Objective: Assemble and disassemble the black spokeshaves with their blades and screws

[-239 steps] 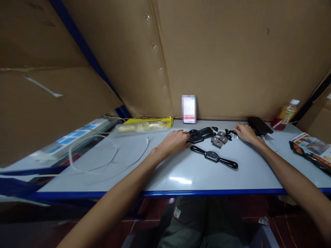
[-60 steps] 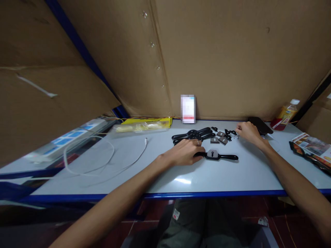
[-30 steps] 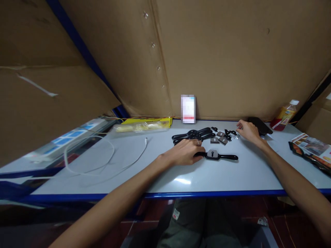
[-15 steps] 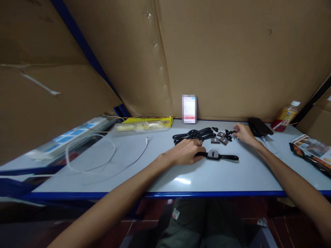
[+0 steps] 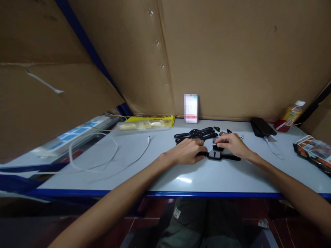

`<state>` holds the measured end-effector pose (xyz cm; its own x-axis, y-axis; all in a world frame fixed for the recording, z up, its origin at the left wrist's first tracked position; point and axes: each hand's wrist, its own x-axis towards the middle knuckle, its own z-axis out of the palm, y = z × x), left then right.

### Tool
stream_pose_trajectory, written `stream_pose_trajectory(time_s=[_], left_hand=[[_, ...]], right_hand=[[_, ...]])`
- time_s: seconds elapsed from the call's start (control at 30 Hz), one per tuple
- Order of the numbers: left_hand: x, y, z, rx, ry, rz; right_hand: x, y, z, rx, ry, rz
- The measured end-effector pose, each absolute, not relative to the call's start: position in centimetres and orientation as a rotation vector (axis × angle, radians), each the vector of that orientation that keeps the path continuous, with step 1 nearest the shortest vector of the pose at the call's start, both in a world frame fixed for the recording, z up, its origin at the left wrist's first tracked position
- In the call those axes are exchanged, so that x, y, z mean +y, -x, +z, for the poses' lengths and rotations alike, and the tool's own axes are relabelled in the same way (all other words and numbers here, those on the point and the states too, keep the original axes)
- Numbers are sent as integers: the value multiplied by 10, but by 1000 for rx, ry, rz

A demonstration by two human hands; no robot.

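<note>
My left hand [image 5: 188,151] is closed around the left handle of a black spokeshave [image 5: 214,155], which lies crosswise on the table. A grey blade with a dark slot sits at its middle, and its right handle points right. Just behind that blade, my right hand [image 5: 234,146] pinches a small black cap piece [image 5: 218,148]. Several more black spokeshave bodies [image 5: 194,133] are piled behind my left hand. Loose black caps [image 5: 216,128] lie beyond my right fingers. The loose grey blades are mostly hidden by that hand.
A phone [image 5: 191,108] with a blurred screen leans on the cardboard wall. Yellow packets [image 5: 147,123] and a white cable [image 5: 116,148] lie left. At right are a black case [image 5: 263,127], a drink bottle [image 5: 290,117] and a printed packet [image 5: 314,151].
My right hand has moved left and nearer from the loose parts, bringing the black cap to the spokeshave. My left hand keeps its hold on the handle.
</note>
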<state>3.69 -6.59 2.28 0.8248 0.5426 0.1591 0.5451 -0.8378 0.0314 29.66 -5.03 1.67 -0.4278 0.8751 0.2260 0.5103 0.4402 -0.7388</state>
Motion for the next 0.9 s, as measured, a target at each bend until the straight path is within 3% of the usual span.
stream_pose_trajectory(time_s=[0.57, 0.9], left_hand=[[-66, -37, 23, -884, 2982, -250], [-65, -35, 20, -906, 3002, -253]], right_hand=[[-70, -280, 16, -2203, 1060, 662], [-13, -352, 35, -1990, 1332, 82]])
